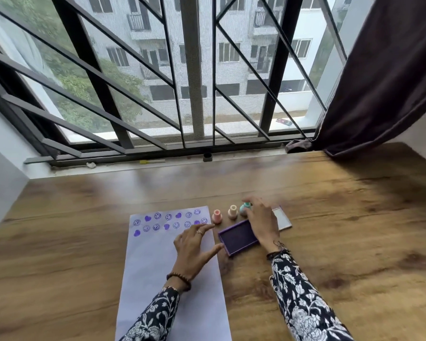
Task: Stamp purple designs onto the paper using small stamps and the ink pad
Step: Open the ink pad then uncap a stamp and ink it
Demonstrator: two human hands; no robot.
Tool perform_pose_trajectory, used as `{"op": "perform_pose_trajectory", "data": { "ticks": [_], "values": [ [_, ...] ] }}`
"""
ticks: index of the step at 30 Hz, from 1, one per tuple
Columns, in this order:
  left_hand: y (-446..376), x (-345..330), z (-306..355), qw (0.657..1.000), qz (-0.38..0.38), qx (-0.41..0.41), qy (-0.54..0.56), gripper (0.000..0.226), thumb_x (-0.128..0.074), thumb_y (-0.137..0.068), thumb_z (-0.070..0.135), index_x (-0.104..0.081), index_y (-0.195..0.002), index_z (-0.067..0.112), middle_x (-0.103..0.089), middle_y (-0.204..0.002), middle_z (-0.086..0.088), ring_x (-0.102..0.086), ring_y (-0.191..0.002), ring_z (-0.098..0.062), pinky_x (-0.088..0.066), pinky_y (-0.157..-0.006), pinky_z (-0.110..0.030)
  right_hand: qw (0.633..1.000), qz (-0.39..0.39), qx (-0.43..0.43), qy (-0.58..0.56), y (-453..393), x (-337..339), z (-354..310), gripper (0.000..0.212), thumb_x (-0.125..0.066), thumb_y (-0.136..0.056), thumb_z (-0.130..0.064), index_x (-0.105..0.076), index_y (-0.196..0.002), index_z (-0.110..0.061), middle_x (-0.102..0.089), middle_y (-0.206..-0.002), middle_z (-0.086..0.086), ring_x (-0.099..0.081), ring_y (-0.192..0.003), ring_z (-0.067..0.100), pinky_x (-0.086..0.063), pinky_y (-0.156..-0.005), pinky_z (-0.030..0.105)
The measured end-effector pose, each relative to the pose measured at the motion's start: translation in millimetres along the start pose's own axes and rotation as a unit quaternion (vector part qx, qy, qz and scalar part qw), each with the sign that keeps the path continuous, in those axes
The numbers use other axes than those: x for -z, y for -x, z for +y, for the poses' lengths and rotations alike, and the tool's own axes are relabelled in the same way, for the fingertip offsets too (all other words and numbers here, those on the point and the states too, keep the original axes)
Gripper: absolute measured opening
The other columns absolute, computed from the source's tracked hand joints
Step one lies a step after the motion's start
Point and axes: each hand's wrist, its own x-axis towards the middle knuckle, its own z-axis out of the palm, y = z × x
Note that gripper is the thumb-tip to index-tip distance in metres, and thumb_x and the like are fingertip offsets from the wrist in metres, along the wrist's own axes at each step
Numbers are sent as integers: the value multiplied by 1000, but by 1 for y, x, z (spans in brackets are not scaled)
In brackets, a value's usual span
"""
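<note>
A white paper (167, 279) lies on the wooden table, with two rows of purple smileys and hearts (169, 221) near its far edge. My left hand (194, 247) rests flat on the paper's right side, fingers spread. The open purple ink pad (237, 237) sits just right of the paper. Behind it stand a pink stamp (217, 216), a cream stamp (232, 211) and a teal stamp (245, 208). My right hand (261, 222) reaches over the pad's far right corner, its fingers curled around the teal stamp; the motion blur hides how firm the grip is.
The ink pad's lid (282, 219) lies right of my right hand. A barred window and sill (158, 161) run along the table's far edge. A dark curtain (379, 82) hangs at the far right corner. Bare wood (354, 242) extends right.
</note>
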Motion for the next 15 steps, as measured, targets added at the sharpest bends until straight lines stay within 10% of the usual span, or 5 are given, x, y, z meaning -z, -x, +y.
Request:
{"op": "perform_pose_trajectory", "data": {
  "ticks": [4, 8, 15],
  "values": [
    [10, 8, 18, 974, 46, 50, 216, 20, -66, -82, 22, -65, -102, 24, -68, -107, 4, -59, -101, -6, -44, -96, -37, 992, 16, -3, -127, 15, 11, -9, 20, -61, -84, -12, -66, -103, -16, -69, -107, 10, -62, -91, 23, -48, -74, 32],
    [8, 12, 38, 871, -10, 143, 471, 24, -58, -86, 6, -65, -107, 16, -68, -107, -5, -65, -95, -12, -56, -72, -19, 969, -82, -6, -232, 50, 9, -15, 23, -67, -82, -10, -67, -105, -13, -71, -105, 12, -66, -95, 23, -55, -86, 45],
    [14, 19, 33, 807, -76, 163, 562, 20, -62, -82, 3, -72, -90, 18, -76, -88, 1, -70, -90, -19, -60, -71, -24, 938, -75, -32, -338, 81, -4, -17, 26, -65, -84, -9, -67, -88, -34, -71, -97, 0, -67, -92, 14, -55, -79, 21]
  ]
}}
